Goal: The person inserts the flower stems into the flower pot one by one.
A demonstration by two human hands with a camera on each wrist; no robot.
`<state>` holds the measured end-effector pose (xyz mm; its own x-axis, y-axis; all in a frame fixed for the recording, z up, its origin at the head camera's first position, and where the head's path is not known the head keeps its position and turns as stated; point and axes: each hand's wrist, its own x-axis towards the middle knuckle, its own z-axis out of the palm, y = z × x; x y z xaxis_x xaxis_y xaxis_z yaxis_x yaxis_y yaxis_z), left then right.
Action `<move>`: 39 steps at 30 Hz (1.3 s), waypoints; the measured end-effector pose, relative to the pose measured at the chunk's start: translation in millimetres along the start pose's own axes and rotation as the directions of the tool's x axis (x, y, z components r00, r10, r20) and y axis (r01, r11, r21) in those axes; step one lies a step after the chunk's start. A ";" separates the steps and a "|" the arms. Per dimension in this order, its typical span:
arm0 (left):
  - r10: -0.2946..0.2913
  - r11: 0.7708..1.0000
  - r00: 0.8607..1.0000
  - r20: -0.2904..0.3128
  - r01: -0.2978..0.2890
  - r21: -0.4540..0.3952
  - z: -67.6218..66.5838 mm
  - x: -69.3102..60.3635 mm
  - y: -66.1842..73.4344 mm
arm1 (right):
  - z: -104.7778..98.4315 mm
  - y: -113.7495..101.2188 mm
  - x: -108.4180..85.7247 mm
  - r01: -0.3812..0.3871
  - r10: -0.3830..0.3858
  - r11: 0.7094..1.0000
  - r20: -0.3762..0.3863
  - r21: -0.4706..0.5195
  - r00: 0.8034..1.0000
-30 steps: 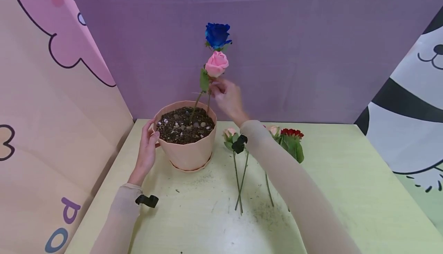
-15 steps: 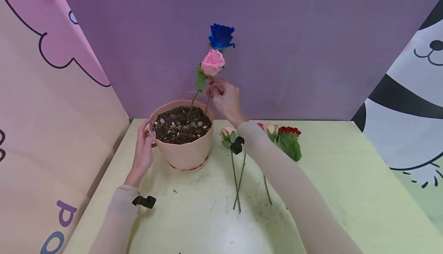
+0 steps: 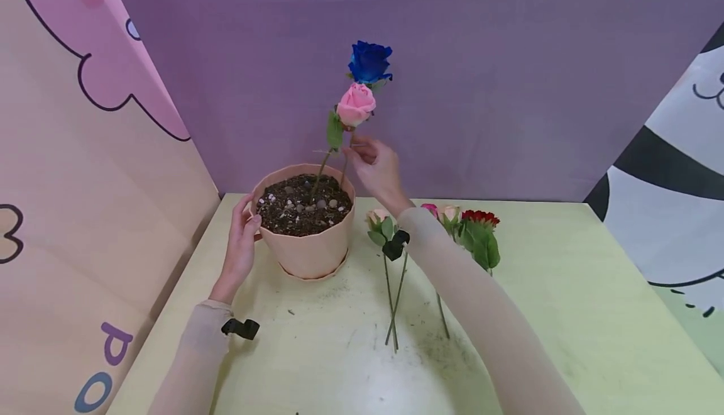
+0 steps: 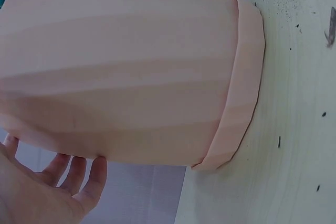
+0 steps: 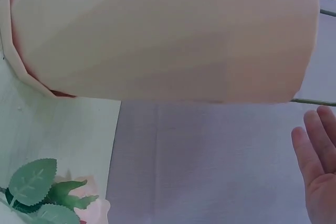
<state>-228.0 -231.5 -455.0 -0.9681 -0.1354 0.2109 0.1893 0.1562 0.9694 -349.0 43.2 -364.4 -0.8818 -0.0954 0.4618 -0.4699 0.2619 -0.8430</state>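
Counter (image 3: pixel 554 276): carries a pink pot (image 3: pixel 308 251) of soil, far left. Left hand (image 3: pixel 239 239): fingers loosely spread, braced against the pot's side. Right hand (image 3: pixel 378 166): thumb and forefinger nearly together, apparently pinching the stem of the blue rose (image 3: pixel 369 61), which stands toward the pot's right rim, behind the pink rose (image 3: pixel 356 105). Step in hand, as judged: settling the blue rose upright. Next move likely calls for testing the stem's hold before release.

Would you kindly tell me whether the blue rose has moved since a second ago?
Yes: the blue rose has shifted slightly to the right, judged against the pot.
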 end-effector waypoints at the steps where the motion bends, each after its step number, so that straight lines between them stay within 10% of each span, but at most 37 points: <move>1: 0.000 1.000 1.000 0.002 0.000 0.003 -0.2 -0.1 -0.5 | -0.4 0.7 -0.1 0.003 -0.003 1.000 -0.003 -0.004 1.000; 20: 0.000 1.000 1.000 0.002 0.000 0.007 -1.3 2.1 -1.7 | -11.5 1.3 -6.8 -0.025 0.024 0.999 0.023 0.033 0.999; 39: 0.003 1.000 1.000 0.000 -0.003 0.001 -0.8 2.0 -0.7 | -70.5 14.6 -30.4 -0.127 0.128 0.983 -0.001 0.134 0.992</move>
<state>-229.9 -232.6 -455.2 -0.9676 -0.1347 0.2137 0.1920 0.1574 0.9687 -326.1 117.6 -371.4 -0.9346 -0.0604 0.3505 -0.3556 0.1404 -0.9240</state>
